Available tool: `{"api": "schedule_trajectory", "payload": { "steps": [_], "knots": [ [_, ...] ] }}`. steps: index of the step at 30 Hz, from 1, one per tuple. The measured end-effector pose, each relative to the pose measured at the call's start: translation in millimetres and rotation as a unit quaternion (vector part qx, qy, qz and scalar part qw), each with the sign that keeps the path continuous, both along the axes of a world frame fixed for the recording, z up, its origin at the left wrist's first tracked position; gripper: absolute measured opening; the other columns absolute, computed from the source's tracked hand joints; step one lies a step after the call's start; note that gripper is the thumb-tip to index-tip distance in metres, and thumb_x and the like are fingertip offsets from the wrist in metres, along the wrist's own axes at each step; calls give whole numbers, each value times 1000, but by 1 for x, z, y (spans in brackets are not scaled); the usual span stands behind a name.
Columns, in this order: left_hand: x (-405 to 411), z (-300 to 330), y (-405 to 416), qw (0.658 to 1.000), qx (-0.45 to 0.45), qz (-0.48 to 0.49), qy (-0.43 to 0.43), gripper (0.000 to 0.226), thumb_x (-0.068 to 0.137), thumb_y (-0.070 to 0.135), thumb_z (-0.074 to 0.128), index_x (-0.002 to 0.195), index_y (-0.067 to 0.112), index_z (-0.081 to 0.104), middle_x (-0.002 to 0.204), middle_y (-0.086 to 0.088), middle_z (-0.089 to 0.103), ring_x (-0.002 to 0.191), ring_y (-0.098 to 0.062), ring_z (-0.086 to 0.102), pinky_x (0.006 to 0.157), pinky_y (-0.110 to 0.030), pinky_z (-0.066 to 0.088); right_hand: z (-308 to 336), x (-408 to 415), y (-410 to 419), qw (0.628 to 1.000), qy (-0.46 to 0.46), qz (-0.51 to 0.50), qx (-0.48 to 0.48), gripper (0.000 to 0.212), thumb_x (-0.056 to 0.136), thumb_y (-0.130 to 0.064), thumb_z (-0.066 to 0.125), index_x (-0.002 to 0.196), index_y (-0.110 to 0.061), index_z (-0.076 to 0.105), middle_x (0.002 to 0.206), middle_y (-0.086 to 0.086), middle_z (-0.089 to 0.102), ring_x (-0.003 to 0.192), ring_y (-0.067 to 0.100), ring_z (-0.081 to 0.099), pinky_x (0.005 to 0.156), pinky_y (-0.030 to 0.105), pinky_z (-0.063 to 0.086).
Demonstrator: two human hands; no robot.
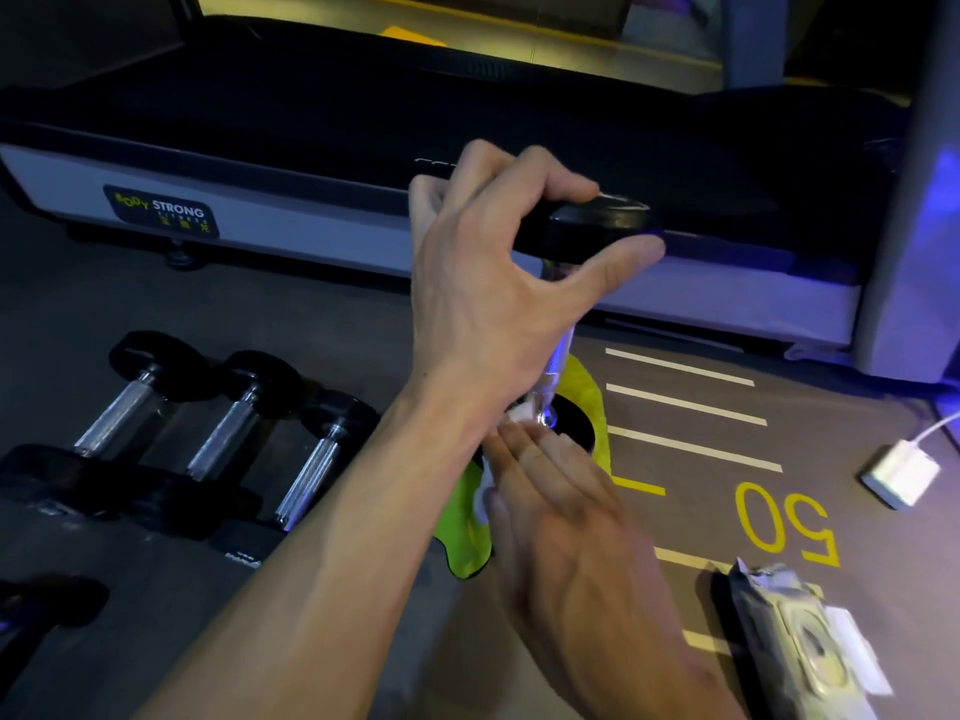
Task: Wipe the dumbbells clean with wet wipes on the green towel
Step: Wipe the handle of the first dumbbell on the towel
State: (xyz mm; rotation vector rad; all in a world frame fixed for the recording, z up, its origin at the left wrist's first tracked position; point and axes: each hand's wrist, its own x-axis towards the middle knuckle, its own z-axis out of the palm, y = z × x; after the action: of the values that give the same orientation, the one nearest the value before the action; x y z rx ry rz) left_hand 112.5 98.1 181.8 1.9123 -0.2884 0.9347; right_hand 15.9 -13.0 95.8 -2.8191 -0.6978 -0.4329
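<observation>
A dumbbell (597,226) with black heads and a chrome handle stands upright on the green towel (465,532). My left hand (493,283) grips its upper head from above, thumb on the near edge. My right hand (566,517) presses a white wet wipe (514,413) against the lower head and the base of the handle, fingers fairly straight. The wipe is mostly hidden under my fingers. Three more dumbbells (234,423) lie side by side on the floor to the left.
A treadmill (260,163) runs across the back. The wet wipe pack (800,641) lies at the lower right on the floor, near yellow markings. A white charger (901,472) with a cable lies at the right. Another dark weight (47,605) shows at the lower left.
</observation>
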Motion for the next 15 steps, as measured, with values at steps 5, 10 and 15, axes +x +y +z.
{"api": "schedule_trajectory", "payload": {
  "steps": [5, 10, 15],
  "knots": [
    [-2, 3, 4, 1000, 12, -6, 11, 40, 77, 62, 82, 98, 29, 73, 96, 20, 52, 100, -17, 52, 87, -13, 33, 7, 26, 30, 996, 22, -52, -67, 50, 94, -31, 33, 121, -12, 71, 121, 5, 72, 123, 26, 62, 110, 45, 34],
    [-1, 3, 9, 1000, -4, 3, 6, 36, 76, 63, 82, 96, 34, 72, 92, 23, 51, 101, -15, 51, 89, -21, 41, 4, 27, 12, 1000, 3, 17, -14, 38, 97, -29, 44, 125, -22, 68, 129, -7, 68, 130, 12, 55, 109, 40, 34],
    [3, 3, 13, 1000, -22, -8, 17, 35, 77, 61, 82, 97, 34, 72, 91, 22, 52, 101, -15, 54, 90, -20, 42, 28, 8, -27, 869, 165, -11, 466, 23, 102, -24, 57, 112, -24, 78, 113, -15, 78, 111, 6, 71, 95, 23, 54]
  ]
}}
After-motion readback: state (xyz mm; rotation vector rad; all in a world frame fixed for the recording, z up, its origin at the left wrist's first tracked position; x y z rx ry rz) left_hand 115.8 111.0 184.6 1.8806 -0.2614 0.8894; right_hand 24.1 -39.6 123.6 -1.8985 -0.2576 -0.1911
